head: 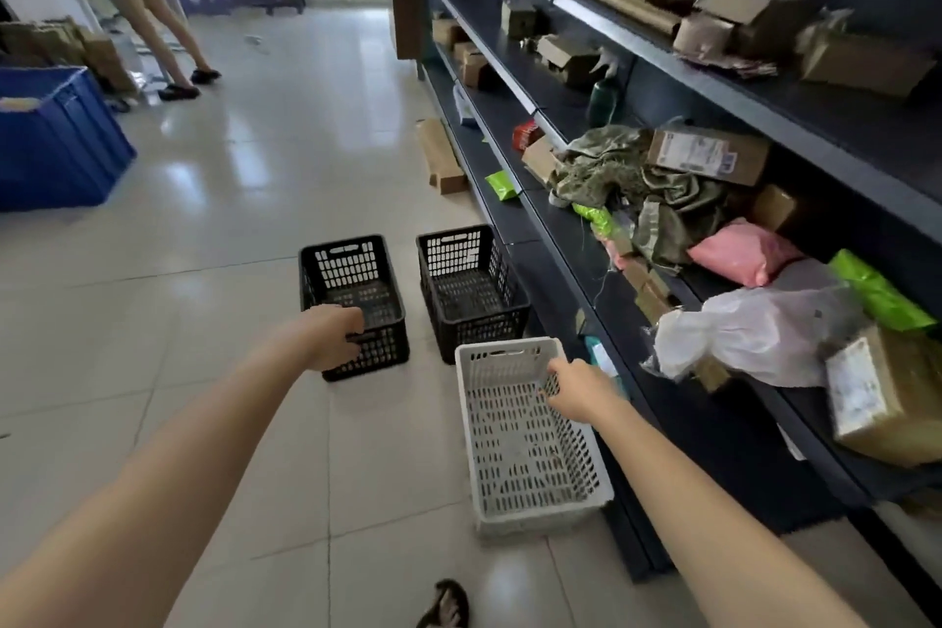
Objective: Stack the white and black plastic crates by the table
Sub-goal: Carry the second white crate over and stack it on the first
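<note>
Three perforated plastic crates stand on the tiled floor beside a dark shelving unit. My left hand [334,337] grips the near rim of the left black crate [351,281]. A second black crate [471,291] sits just right of it, against the shelf base. Nearer to me lies a white crate [525,444], and my right hand [576,388] holds its right wall near the far corner, fingers curled over the rim. All three crates look empty and stand apart from each other.
The long dark shelf [586,260] on the right is loaded with cardboard boxes, cloth and bags. A blue bin [56,138] stands at the left. A person [148,5] stands at the far left. A flat cardboard piece [441,156] lies on the floor.
</note>
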Tool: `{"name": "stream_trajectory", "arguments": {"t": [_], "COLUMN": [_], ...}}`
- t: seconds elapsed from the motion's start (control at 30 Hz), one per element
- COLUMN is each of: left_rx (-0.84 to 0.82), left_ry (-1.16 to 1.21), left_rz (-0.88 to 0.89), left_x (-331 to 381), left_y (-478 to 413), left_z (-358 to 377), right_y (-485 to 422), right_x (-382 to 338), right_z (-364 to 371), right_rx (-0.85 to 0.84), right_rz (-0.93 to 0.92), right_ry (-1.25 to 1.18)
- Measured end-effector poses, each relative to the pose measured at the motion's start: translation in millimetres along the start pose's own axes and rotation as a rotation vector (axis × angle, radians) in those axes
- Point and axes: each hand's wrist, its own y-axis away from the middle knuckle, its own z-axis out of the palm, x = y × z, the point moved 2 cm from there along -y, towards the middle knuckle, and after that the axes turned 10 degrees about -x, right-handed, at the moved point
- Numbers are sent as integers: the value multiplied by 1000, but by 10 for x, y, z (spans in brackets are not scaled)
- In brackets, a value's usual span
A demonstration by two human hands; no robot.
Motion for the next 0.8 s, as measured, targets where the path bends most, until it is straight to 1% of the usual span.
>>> {"name": "stream_trajectory", "arguments": {"t": [0.2, 0.3, 0.37, 0.47, 0.5, 0.57, 0.63, 0.73, 0.8], "left_rx": [-4, -45, -90, -144, -160, -281, -407, -342, -295], "left_ry": [-147, -218, -275, -375, -366, -514, -620, -652, -723], "left_rz": [198, 301, 400, 568, 616, 803, 829, 886, 940], "left_x": [152, 394, 624, 1015, 1140, 1614, 1690, 1703, 1767], "left_y": [-1205, -1861, -2324, -2960, -3136, -3860, -4200, -4225, -4297], "left_z": [-633, -816, -873, -934, -926, -975, -713, -646, -670], "right_y": [-533, -722, -864, -1039, -1056, -1387, -1597, -1477, -1432], "right_x": [6, 66, 121, 142, 121, -29, -136, -147, -182], "right_z": [-261, -287, -261, -206, -158, -68, 150, 286, 354], "right_rx": [72, 108, 130, 169, 158, 124, 52, 51, 69], "right_rz": [134, 199, 266, 392, 446, 699, 784, 848, 870], "right_ry": [-191, -296, -369, -504, -560, -775, -868, -911, -907]}}
